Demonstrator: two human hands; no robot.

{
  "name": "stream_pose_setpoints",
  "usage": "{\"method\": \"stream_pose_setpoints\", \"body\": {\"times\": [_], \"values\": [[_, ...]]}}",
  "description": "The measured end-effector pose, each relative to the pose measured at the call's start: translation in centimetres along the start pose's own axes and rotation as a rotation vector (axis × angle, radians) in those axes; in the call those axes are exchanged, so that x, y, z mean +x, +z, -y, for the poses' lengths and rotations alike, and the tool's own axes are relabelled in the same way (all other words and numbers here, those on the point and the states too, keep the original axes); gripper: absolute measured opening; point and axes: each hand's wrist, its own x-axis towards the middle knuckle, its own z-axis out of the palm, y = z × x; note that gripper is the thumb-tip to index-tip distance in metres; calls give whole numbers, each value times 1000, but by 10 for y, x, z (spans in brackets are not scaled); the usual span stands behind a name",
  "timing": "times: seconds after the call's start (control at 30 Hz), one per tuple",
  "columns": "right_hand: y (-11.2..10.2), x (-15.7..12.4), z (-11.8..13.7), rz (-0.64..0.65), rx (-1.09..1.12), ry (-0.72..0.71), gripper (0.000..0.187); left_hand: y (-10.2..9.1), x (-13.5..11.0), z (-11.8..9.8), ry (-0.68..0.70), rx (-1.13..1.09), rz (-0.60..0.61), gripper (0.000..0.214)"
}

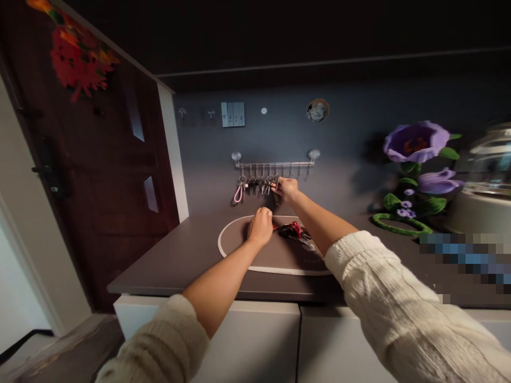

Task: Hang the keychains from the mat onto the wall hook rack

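Note:
A metal hook rail (274,164) is fixed to the grey wall above a dark countertop. Several keys hang from its left hooks, one on a pink strap (238,193). My right hand (286,189) reaches up to the rail with its fingers pinched on a key ring (273,184) under a middle hook. My left hand (260,226) rests curled over an oval grey tray (239,258) with a pale rim, its fingers closed on something small with a red bit showing. More keys (294,232), black with a red tag, lie in the tray just right of that hand.
A dark wooden door (99,159) with a red ornament stands at the left. Purple artificial flowers (417,159) sit on the counter (167,260) at the right. White cabinet fronts (255,340) lie below the counter edge. Switches (232,114) are on the wall above the rail.

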Motion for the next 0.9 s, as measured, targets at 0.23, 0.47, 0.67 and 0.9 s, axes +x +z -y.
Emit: {"method": "stream_pose_setpoints", "body": {"times": [0.23,0.47,0.67,0.9], "values": [[-5,0,-4,40,-35,-12,16,1,1,1,13,-1,-10,24],[-13,0,-6,83,-108,-16,15,2,1,3,31,-2,-7,24],[-22,-5,-7,126,-168,-20,13,4,0,5,70,7,3,23],[-38,-23,0,40,-310,-38,13,2,-3,2,120,38,50,23]]}}
